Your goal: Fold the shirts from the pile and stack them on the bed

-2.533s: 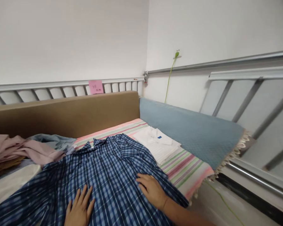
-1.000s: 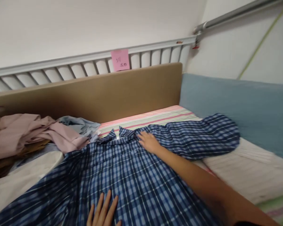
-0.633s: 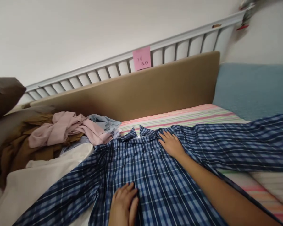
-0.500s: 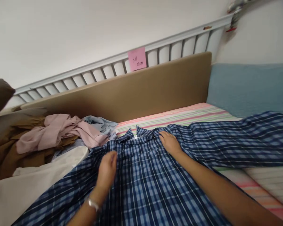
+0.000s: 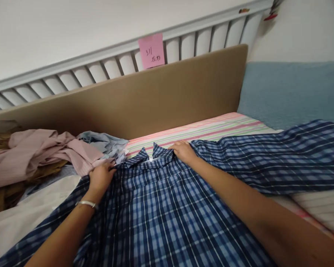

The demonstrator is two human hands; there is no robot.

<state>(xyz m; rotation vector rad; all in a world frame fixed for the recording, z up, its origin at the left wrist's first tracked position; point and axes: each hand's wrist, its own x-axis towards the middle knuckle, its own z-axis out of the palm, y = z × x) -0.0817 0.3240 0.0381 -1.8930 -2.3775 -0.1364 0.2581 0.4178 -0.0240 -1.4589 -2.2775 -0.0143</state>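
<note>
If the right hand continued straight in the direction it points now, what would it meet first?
Probably the brown panel at the back, after the right hand passes over a strip of the striped sheet; one view leaves the depth unclear.

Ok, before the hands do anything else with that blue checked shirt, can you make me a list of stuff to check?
1. Left hand gripping the blue checked shirt: ok, it pinches the shoulder.
2. Right hand gripping too: cannot tell. It touches the shirt beside the collar, but the grip isn't clear.
3. Right sleeve spread out sideways: ok, though its end is out of the picture.
4. Left sleeve clear of the white cloth: not ok, it lies up against it.
5. Bottom hem straight: cannot tell, it's out of the picture.
</note>
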